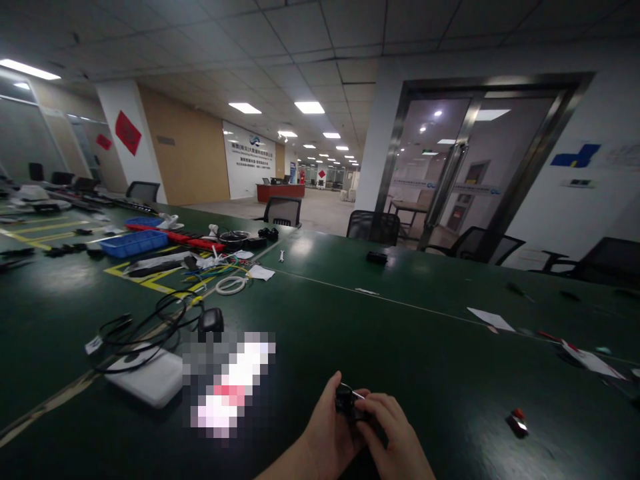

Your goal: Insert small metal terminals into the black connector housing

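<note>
A small black object with a thin shiny metal piece along its upper side sits between my two hands, low in the middle of the head view. I cannot make out its exact kind. My left hand holds it from the left, thumb pointing up beside it. The fingers of my right hand are bent and close on it from the right, near the end of the metal piece. Both hands are just over the green table. My fingers hide part of the object.
A small red and silver item lies to the right. On the left are a blurred-out bright screen, a white box, a black cable and a blue tray. A small wrench lies farther back. Chairs stand beyond the table.
</note>
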The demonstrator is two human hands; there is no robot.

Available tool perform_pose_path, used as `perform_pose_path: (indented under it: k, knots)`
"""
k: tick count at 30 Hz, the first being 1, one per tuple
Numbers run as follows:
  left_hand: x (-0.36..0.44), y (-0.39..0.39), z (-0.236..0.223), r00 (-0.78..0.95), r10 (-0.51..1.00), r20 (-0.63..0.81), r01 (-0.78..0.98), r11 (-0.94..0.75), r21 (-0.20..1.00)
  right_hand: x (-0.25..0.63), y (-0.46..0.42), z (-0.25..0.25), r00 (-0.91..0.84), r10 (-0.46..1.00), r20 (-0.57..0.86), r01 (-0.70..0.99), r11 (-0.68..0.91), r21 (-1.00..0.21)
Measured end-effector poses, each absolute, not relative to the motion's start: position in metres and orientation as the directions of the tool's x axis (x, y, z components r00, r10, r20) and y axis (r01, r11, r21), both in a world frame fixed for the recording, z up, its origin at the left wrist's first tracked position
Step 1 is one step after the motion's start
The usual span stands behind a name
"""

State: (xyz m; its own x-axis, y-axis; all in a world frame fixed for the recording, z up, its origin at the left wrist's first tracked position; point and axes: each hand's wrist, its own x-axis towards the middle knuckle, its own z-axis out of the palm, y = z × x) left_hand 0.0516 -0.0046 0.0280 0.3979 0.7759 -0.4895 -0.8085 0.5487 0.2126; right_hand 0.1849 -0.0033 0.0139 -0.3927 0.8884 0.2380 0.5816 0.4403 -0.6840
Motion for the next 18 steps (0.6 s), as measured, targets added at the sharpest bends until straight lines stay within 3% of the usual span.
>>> perform_pose_path:
  k: [18]
  knots:
    - [0.050,-0.005,0.029,0.414,0.761,-0.500,-0.785,0.577,0.228,0.182,-0.007,0.027,-0.363,0.923,0.128,0.567,0.327,-0.756]
